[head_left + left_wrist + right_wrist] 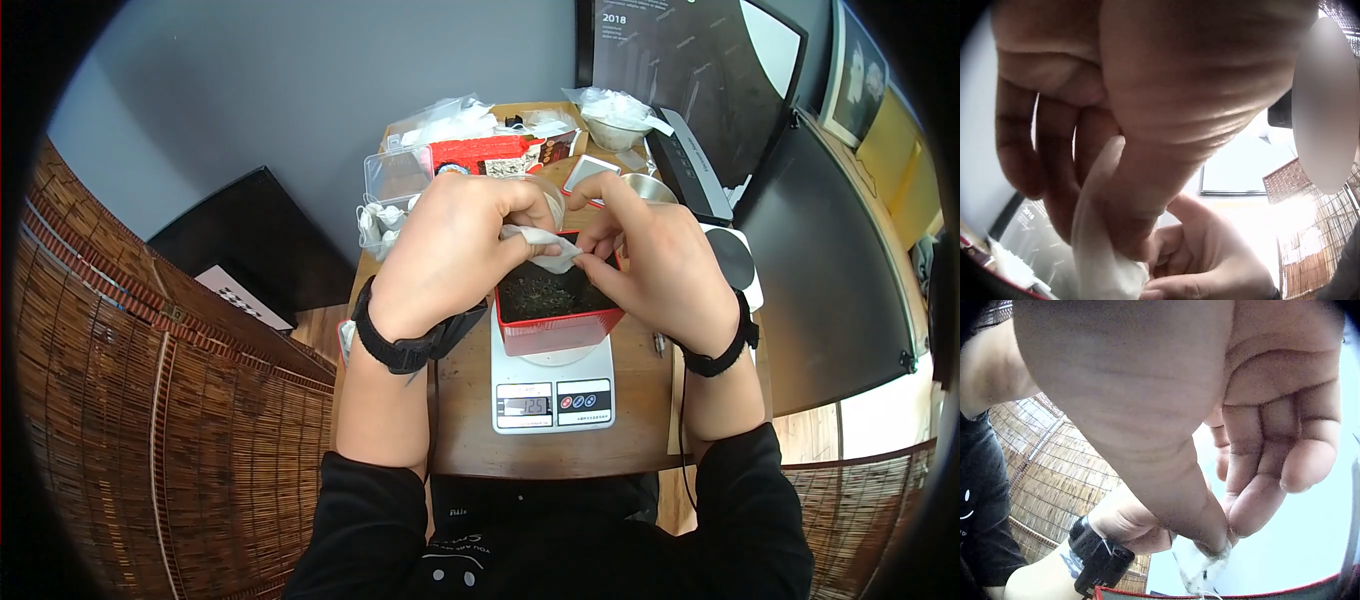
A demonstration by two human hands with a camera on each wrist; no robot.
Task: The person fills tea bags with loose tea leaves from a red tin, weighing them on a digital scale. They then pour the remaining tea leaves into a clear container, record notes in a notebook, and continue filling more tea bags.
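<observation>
White pouch (556, 260) is being held over the red box (560, 334); left hand (455, 237) is pinching one side, right hand (655, 245) pinching the other, hands close together. Box is holding dark dried leaves (538, 299) and sitting on the white digital scale (517, 366). Wooden table (462, 430) is supporting it. Farther back: red packet (478, 153) is lying, clear bowl (612, 136) sitting, monitor (690, 62) standing.

A grey-blue wall (280, 85) rises behind the brown wooden tabletop (460, 410), woven reed screens (240, 430) stand at the left and lower right, and wood flooring (814, 434) shows beside a glaringly bright patch (885, 415).
</observation>
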